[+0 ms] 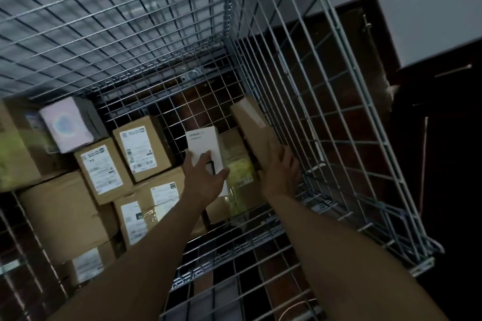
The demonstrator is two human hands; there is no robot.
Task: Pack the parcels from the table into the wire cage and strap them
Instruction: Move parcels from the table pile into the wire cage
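White box (pixel 202 143) with grey lettering is grasped by left hand (pixel 206 177); flat brown box (pixel 254 125) is gripped by right hand (pixel 281 172), inside cage (pixel 230 8).

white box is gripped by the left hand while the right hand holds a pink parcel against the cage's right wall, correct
Not quite. The head view shows that the right hand holds a brown parcel, not a pink one. It does lean against the right wall of the wire cage, and the left hand does grip the white box.
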